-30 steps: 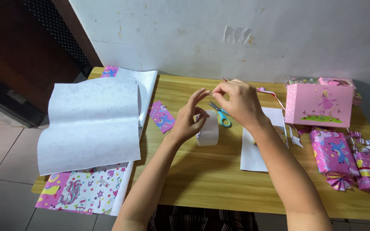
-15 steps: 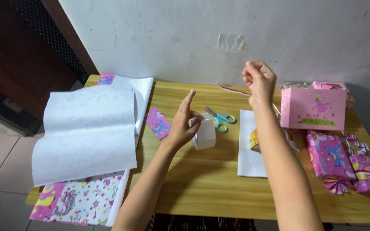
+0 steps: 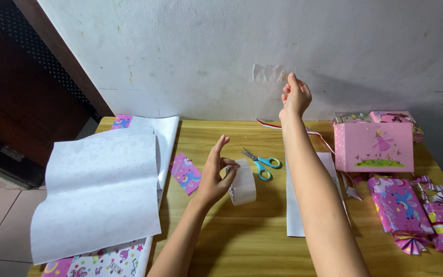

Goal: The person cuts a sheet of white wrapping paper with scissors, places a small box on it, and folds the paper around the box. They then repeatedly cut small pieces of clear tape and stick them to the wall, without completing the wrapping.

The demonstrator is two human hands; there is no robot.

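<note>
A roll of clear adhesive tape [image 3: 243, 182] stands on edge near the middle of the light wooden table [image 3: 242, 241], gripped by the left hand [image 3: 215, 174]: the thumb presses its near side and the fingertips curl over the top, while the index finger points up, away from the roll. Part of the roll is covered by those fingers, and whether a strand of tape runs off it cannot be made out.

The right hand [image 3: 295, 96] is raised high against the white plastered wall [image 3: 221, 56], wrist bent, fingers pinched narrowly together right beside several short clear tape strips [image 3: 268, 73] stuck to the wall; what the fingertips pinch, if anything, is too faint to tell. The forearm rises steeply from the lower edge of the view, hiding part of a white paper sheet [image 3: 296, 205] beneath it.

Just beside the roll lie blue-handled scissors [image 3: 260, 163]. A small pink patterned paper scrap [image 3: 185, 173] lies to the left, then a large white sheet of wrapping paper turned face down [image 3: 98, 195], cut off at the bottom. To the right stand a pink cardboard gift box [image 3: 374, 146] and pink wrapped parcels [image 3: 401, 205], the outermost cropped by the frame.
</note>
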